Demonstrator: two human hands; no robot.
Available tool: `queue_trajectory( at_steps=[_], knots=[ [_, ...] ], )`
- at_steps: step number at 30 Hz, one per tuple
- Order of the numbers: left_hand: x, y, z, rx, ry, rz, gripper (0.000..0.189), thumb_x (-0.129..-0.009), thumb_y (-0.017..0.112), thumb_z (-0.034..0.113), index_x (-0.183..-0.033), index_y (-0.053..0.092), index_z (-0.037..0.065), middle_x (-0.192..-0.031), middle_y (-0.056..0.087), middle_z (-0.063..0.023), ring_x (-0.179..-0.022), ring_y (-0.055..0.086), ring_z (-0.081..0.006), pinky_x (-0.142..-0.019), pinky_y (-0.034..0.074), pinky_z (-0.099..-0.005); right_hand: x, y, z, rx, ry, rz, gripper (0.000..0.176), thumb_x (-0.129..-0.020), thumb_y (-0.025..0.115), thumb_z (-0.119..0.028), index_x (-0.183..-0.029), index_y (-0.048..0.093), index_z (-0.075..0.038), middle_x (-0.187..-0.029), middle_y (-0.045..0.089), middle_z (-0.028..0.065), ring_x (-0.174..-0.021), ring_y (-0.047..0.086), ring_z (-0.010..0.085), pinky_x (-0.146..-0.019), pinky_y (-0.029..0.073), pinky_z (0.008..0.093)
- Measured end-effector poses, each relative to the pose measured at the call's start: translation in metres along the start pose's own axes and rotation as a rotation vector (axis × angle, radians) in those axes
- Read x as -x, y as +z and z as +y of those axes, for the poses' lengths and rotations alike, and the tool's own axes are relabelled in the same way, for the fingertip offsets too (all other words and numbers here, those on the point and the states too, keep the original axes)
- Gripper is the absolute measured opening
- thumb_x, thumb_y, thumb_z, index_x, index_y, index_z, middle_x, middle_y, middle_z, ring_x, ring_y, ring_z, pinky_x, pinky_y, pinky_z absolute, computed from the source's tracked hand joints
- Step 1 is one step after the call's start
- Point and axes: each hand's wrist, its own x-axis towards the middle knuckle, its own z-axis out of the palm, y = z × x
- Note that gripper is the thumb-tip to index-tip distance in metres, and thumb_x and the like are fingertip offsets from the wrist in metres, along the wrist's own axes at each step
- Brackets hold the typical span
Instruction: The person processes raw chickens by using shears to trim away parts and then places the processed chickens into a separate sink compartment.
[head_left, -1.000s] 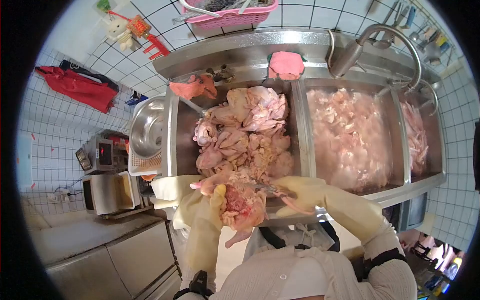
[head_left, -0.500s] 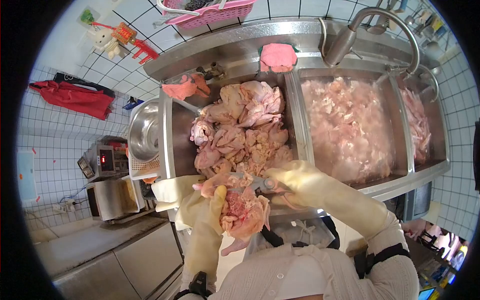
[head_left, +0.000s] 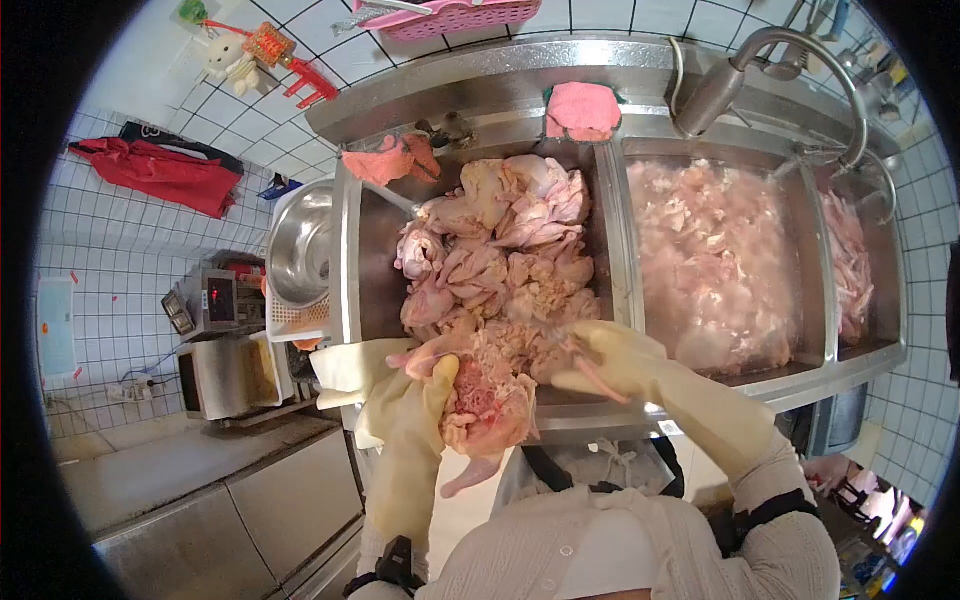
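Now the shears have come away from the held bird

The metal end of the shears, seen across the flesh a moment earlier, has shifted towards the poultry basin and is now a blur; its exact position cannot be told, but this suggests a gap between cuts rather than a cut under way. The gloved left hand is clamped on the raw bird, thumb over its upper side; the bird is at the near edge of the poultry basin, red flesh showing and one limb hanging down. The gloved right hand is closed round the handles of the shears, also at that near edge; the two hands are apart.

The poultry basin holds a heap of raw birds; to its right, the middle basin holds pinkish pieces in what looks like cloudy liquid; farther right of the poultry basin, the narrow basin holds slender pale pieces, too small to name surely. Left of the poultry basin, a metal bowl sits on a perforated tray; beyond the poultry basin's far side is a pink basket, its contents mostly cut off.
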Motion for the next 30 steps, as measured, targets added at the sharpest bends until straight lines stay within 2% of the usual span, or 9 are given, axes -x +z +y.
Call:
queue_trajectory(
  at_steps=[7, 9, 11, 13, 14, 16, 19, 23, 30],
  knots=[
    [0.001, -0.001, 0.007, 0.140, -0.077, -0.072, 0.056, -0.089, 0.064, 0.033, -0.138, 0.049, 0.010, -0.103, 0.067, -0.0157, -0.088, 0.065, -0.0315, -0.069, 0.052, -0.0424, 0.002, -0.007, 0.000, 0.296, -0.448, 0.129, 0.047, -0.077, 0.082, -0.028, -0.116, 0.063, -0.011, -0.094, 0.068, 0.0119, -0.092, 0.066, 0.0323, -0.080, 0.053, 0.0407],
    [-0.011, -0.002, 0.022, 0.903, -0.837, -0.158, 0.055, -0.093, 0.063, 0.039, -0.137, 0.049, 0.008, -0.103, 0.068, -0.0120, -0.087, 0.066, -0.0244, -0.069, 0.051, -0.0389, 0.000, 0.006, 0.005, 0.307, -0.441, 0.240, 0.039, -0.078, 0.081, -0.027, -0.111, 0.064, -0.012, -0.087, 0.067, 0.0113, -0.083, 0.066, 0.0331, -0.073, 0.053, 0.0411],
    [-0.016, -0.010, 0.030, 0.701, -0.676, -0.197, 0.051, -0.096, 0.061, 0.037, -0.136, 0.050, 0.008, -0.113, 0.063, -0.0090, -0.096, 0.063, -0.0205, -0.076, 0.052, -0.0345, -0.004, 0.024, 0.011, 0.322, -0.441, 0.350, 0.032, -0.080, 0.079, -0.025, -0.106, 0.065, -0.012, -0.081, 0.066, 0.0108, -0.074, 0.066, 0.0340, -0.067, 0.054, 0.0415],
    [-0.015, -0.003, 0.028, 0.498, -0.512, -0.237, 0.046, -0.098, 0.058, 0.035, -0.135, 0.051, 0.009, -0.123, 0.058, -0.0060, -0.105, 0.060, -0.0166, -0.083, 0.053, -0.0301, -0.007, 0.039, 0.017, 0.432, -0.309, 0.449, 0.027, -0.080, 0.079, -0.027, -0.093, 0.061, -0.012, -0.079, 0.067, 0.0120, -0.063, 0.066, 0.0317, -0.054, 0.050, 0.0463],
    [-0.007, 0.013, 0.020, 0.761, -0.727, -0.128, 0.048, -0.098, 0.059, 0.035, -0.137, 0.048, 0.010, -0.125, 0.057, -0.0059, -0.109, 0.058, -0.0163, -0.079, 0.055, -0.0288, -0.011, 0.039, 0.016, 0.434, -0.306, 0.452, 0.027, -0.080, 0.079, -0.027, -0.093, 0.061, -0.012, -0.079, 0.067, 0.0120, -0.063, 0.066, 0.0317, -0.054, 0.050, 0.0463],
    [0.010, 0.028, 0.011, 1.020, -0.941, -0.013, 0.051, -0.097, 0.060, 0.035, -0.139, 0.046, 0.010, -0.127, 0.055, -0.0058, -0.112, 0.056, -0.0160, -0.076, 0.056, -0.0276, -0.024, 0.035, 0.013, -0.806, 0.229, 0.282, 0.024, -0.092, 0.069, -0.033, -0.099, 0.063, -0.011, -0.072, 0.064, 0.0026, -0.056, 0.063, 0.0259, -0.051, 0.049, 0.0402],
    [0.014, 0.022, 0.013, 1.154, -0.943, 0.106, 0.050, -0.097, 0.061, 0.034, -0.139, 0.047, 0.011, -0.129, 0.054, -0.0060, -0.117, 0.052, -0.0153, -0.075, 0.056, -0.0255, -0.051, 0.026, 0.055, -1.134, 0.296, -0.121, 0.039, -0.093, 0.067, -0.043, -0.108, 0.061, -0.008, -0.079, 0.065, 0.0031, -0.061, 0.062, 0.0212, -0.056, 0.051, 0.0364],
    [0.002, 0.004, 0.022, 0.915, -0.991, 0.069, 0.045, -0.098, 0.061, 0.027, -0.138, 0.049, 0.011, -0.126, 0.056, -0.0055, -0.112, 0.056, -0.0137, -0.080, 0.055, -0.0248, -0.066, 0.058, 0.058, -1.177, 0.308, -0.178, 0.077, -0.087, 0.063, -0.062, -0.138, 0.048, -0.007, -0.110, 0.064, 0.0177, -0.097, 0.062, 0.0241, -0.078, 0.053, 0.0352],
    [-0.006, 0.026, 0.022, 1.101, -0.965, 0.461, 0.036, -0.097, 0.062, 0.017, -0.130, 0.057, 0.004, -0.116, 0.062, -0.0045, -0.092, 0.064, -0.0098, -0.064, 0.055, -0.0231, -0.049, 0.055, 0.064, -1.065, 0.527, -0.162, 0.094, -0.082, 0.059, -0.073, -0.147, 0.040, -0.007, -0.127, 0.059, 0.0216, -0.108, 0.060, 0.0289, -0.085, 0.052, 0.0401]
  ],
)
